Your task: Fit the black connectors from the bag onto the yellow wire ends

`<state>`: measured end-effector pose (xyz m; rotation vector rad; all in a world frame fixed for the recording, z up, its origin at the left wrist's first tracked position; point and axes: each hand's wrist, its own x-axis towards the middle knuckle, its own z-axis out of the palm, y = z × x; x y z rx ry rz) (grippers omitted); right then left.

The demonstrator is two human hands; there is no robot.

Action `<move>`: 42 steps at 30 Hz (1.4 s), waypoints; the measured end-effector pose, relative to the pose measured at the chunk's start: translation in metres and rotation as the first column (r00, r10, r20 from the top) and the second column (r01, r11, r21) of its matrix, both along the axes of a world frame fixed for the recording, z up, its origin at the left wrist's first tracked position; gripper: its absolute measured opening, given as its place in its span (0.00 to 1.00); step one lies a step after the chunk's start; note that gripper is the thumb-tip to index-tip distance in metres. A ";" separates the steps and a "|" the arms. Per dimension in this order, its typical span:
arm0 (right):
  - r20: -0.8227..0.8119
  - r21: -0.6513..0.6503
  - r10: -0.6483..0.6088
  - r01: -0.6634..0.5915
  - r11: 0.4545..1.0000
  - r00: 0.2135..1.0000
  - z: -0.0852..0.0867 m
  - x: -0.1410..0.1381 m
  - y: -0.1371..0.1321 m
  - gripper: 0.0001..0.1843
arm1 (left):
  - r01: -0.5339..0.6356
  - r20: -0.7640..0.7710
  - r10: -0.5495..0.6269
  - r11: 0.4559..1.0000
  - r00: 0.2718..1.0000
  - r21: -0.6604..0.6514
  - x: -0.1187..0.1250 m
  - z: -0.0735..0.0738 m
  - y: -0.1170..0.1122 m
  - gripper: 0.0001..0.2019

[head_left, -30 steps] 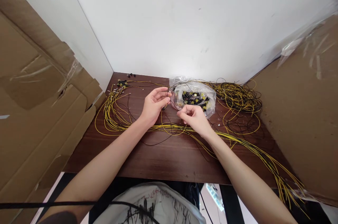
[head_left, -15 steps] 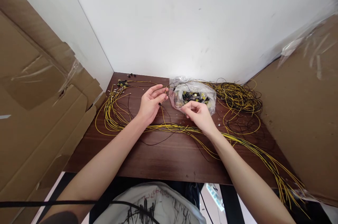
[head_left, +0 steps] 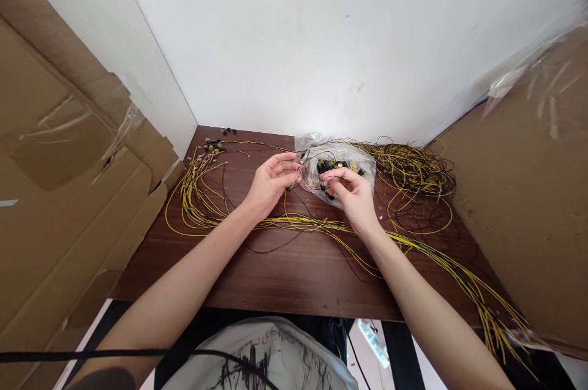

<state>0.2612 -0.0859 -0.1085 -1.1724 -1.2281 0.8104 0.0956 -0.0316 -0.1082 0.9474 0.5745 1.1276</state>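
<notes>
My left hand [head_left: 274, 182] pinches thin wire between thumb and fingers, with a small dark piece [head_left: 288, 188] just below the fingertips. My right hand [head_left: 353, 193] is closed in a pinch on a thin black wire [head_left: 329, 152], which loops up between the two hands. A clear plastic bag [head_left: 367, 185] of small black and yellow parts [head_left: 340, 165] lies behind and partly under my right hand. A long bundle of yellow and black wires [head_left: 303, 221] runs across the table below both hands.
A tangled heap of yellow and black wire [head_left: 408, 166] lies at the back right. Several small black and yellow parts [head_left: 212, 145] sit at the back left. Cardboard [head_left: 73, 182] stands on the left and more cardboard [head_left: 528, 206] on the right. A white wall [head_left: 294, 41] closes the back.
My left hand has moved slightly to the right, nearer the bag. My right hand has risen a little, and the black wire now arches between the hands.
</notes>
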 end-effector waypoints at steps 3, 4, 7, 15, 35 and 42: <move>-0.097 -0.054 -0.010 0.004 0.999 0.995 0.002 -0.004 0.000 0.08 | 0.043 -0.027 -0.043 0.998 0.999 0.033 0.001 0.001 -0.003 0.19; -0.125 -0.068 -0.001 -0.007 0.998 0.992 0.002 -0.004 0.000 0.10 | 0.051 -0.040 -0.049 0.998 0.998 0.047 0.001 0.001 -0.004 0.18; -0.237 -0.074 0.053 -0.072 0.995 0.970 0.004 -0.005 0.000 0.14 | 0.068 -0.087 -0.061 0.994 0.994 0.085 0.002 0.001 -0.005 0.17; -0.468 -0.032 0.081 -0.108 0.994 0.880 0.008 -0.002 0.000 0.08 | 0.125 -0.192 -0.096 0.982 0.977 0.141 0.002 -0.005 -0.003 0.15; 0.108 0.113 0.168 -0.180 0.977 0.980 0.013 -0.004 -0.007 0.17 | 0.193 -0.329 -0.124 0.964 0.936 0.184 0.001 0.001 -0.008 0.11; 0.096 0.112 0.091 -0.101 0.989 0.991 0.011 -0.002 -0.007 0.08 | 0.185 -0.322 -0.119 0.966 0.939 0.182 0.001 0.005 -0.010 0.08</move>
